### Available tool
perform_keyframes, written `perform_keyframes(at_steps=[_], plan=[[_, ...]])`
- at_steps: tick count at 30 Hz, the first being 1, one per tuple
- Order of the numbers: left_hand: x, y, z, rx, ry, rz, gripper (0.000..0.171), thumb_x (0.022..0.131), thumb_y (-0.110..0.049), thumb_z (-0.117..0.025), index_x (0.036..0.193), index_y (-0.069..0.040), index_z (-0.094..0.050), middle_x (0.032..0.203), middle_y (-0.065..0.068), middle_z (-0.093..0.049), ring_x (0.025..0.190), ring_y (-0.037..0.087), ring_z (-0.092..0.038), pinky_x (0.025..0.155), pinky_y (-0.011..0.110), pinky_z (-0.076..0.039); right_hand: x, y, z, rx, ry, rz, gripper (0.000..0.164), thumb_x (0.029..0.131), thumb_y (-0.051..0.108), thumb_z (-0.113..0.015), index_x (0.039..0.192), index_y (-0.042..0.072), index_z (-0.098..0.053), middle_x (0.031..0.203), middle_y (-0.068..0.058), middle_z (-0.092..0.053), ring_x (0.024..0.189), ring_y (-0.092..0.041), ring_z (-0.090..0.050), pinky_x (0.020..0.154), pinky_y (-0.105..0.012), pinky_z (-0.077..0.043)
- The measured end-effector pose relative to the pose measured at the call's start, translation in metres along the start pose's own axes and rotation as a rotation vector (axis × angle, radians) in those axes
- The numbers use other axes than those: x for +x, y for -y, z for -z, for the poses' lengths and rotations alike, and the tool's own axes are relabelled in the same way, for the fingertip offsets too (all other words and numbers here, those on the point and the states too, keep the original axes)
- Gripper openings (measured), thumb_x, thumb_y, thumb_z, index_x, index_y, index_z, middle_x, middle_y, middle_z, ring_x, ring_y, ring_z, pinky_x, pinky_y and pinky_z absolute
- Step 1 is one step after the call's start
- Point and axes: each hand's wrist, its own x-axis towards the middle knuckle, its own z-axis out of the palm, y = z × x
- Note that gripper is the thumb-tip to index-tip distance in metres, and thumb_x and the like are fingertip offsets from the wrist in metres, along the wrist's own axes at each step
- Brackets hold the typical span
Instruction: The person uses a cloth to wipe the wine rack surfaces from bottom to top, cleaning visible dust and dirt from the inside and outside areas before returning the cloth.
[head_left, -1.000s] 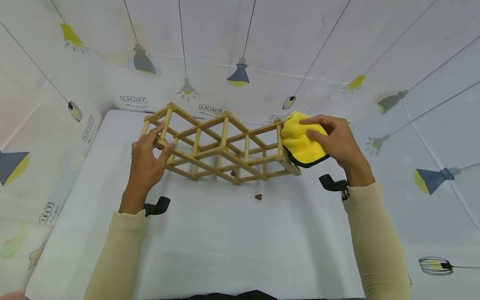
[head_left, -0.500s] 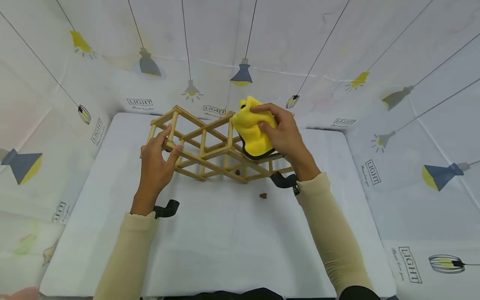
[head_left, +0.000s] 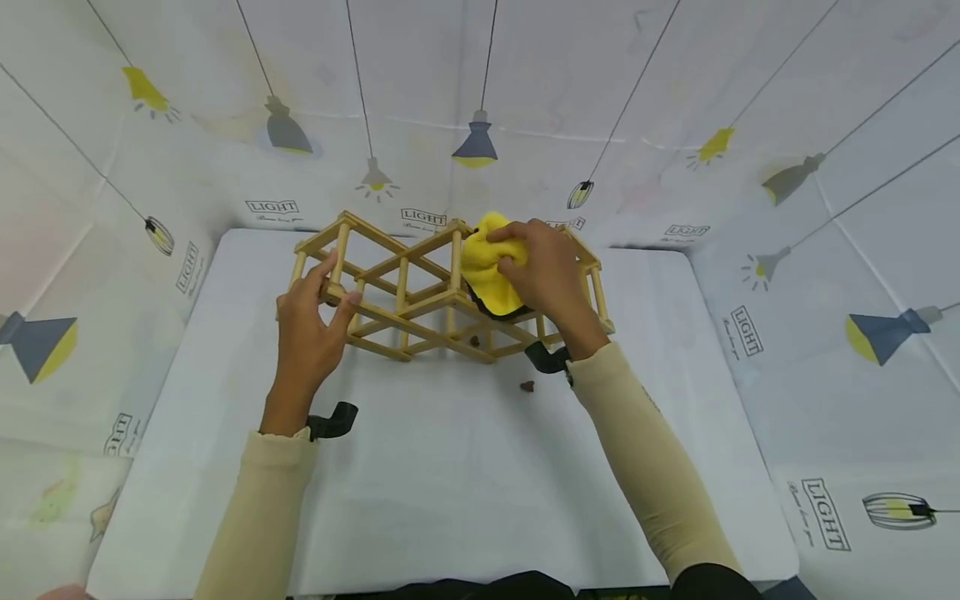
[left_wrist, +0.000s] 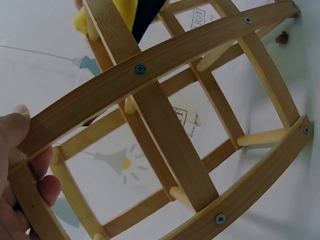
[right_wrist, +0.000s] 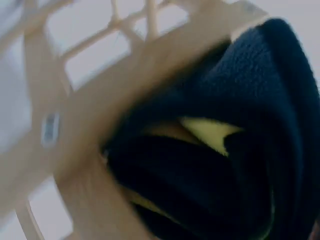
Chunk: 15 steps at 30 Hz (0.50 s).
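Stretching over the white tabletop (head_left: 450,492), two beige sleeves (head_left: 262,500) lead past a small brown piece (head_left: 528,386) lying in front of a wooden lattice rack (left_wrist: 172,142). At the rack's left end the left hand (head_left: 306,329) has its fingers clamped on the frame, while right of the middle the right hand (head_left: 551,271) pinches a dark-edged yellow cloth (head_left: 486,271) between thumb and fingers, the cloth touching the slats. Behind the rack rises a pale wall covering (head_left: 540,83) printed with hanging lamps.
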Motion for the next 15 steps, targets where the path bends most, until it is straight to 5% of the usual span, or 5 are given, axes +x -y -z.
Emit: perform_keyframes(at_steps=[4,11,15], plan=[[0.000,0.001,0.004,-0.002,-0.008,0.007,0.061,0.104,-0.029,-0.071,0.159,-0.014,-0.050,0.100,0.022,-0.072,0.102,0.037,-0.067,0.104,0.058,-0.031,0.004,0.004,-0.008,0.106,0.023,0.063,0.033,0.096,0.008,-0.071,0.123,0.022,-0.082,0.117,-0.009,-0.073,0.102,-0.026,-0.067,0.086,-0.042,-0.060],[-0.001,0.003,0.004,-0.020,0.000,0.017,0.061,0.103,-0.022,-0.073,0.159,-0.014,-0.050,0.098,0.022,-0.072,0.101,0.037,-0.066,0.108,0.058,-0.030,0.007,0.002,-0.004,-0.162,0.098,-0.030,0.030,0.096,0.012,-0.070,0.121,0.019,-0.083,0.118,-0.009,-0.073,0.111,-0.029,-0.066,0.094,-0.046,-0.056],[-0.001,0.002,0.001,-0.011,0.020,0.013,0.062,0.104,-0.026,-0.071,0.160,-0.013,-0.049,0.100,0.022,-0.072,0.103,0.037,-0.066,0.106,0.057,-0.030,0.003,-0.004,0.007,-0.008,0.079,0.002,0.027,0.095,0.011,-0.073,0.117,0.022,-0.085,0.119,-0.005,-0.075,0.111,-0.026,-0.065,0.092,-0.043,-0.056]])
